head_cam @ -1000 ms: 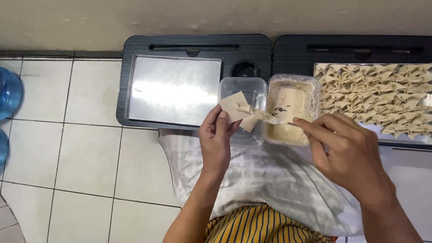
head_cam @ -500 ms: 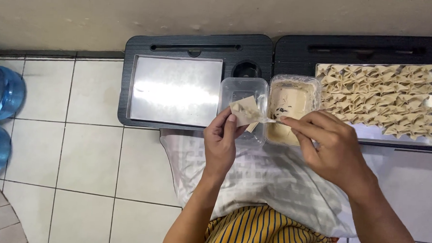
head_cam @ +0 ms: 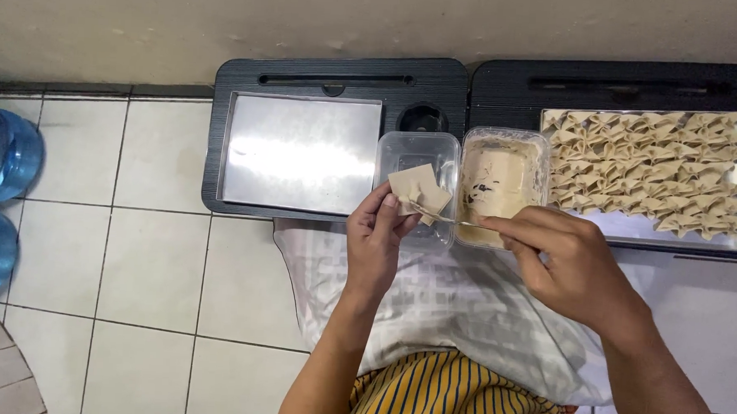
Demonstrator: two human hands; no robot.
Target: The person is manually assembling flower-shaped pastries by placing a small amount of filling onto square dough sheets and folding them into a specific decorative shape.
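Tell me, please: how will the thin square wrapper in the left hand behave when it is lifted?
The wrapper looks thin and probably floppy, since the left hand supports it from beneath. It seems very light, and likely tears easily under the utensil.

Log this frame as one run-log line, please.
left hand: holds square wrapper | right hand: thin utensil tip on wrapper | filling tub beside | right tray: folded dumplings | left tray bare

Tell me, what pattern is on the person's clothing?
Yellow-orange clothing with dark blue stripes, in the head view.
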